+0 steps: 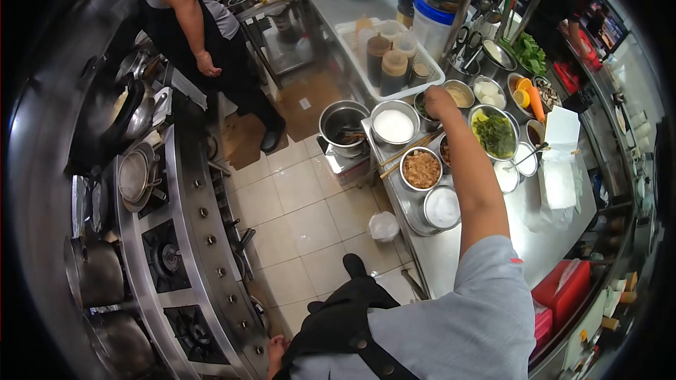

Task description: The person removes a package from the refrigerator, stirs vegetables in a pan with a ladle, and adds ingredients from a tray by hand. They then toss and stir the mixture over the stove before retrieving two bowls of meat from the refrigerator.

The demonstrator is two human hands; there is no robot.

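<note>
My right arm stretches over the steel counter, and my right hand (440, 102) is closed at a small metal pot of chopped greens (422, 104). Its fingertips are hidden, so what they pinch cannot be made out. Around it stand a bowl of white granules (393, 127), a bowl of brown crumbly food (421, 169), a bowl of leafy greens in yellow liquid (493, 132) and a bowl of pale paste (460, 94). Low beside my apron, my left hand (277, 352) hangs near the stove front, loosely bent and holding nothing I can see.
A white basket (345, 30) of sauce bottles sits behind the bowls. Left of the counter stands a pot with utensils (343, 127). The gas range (211, 260) lines the left side. One person (190, 35) stands at far left, another (563, 14) at far right.
</note>
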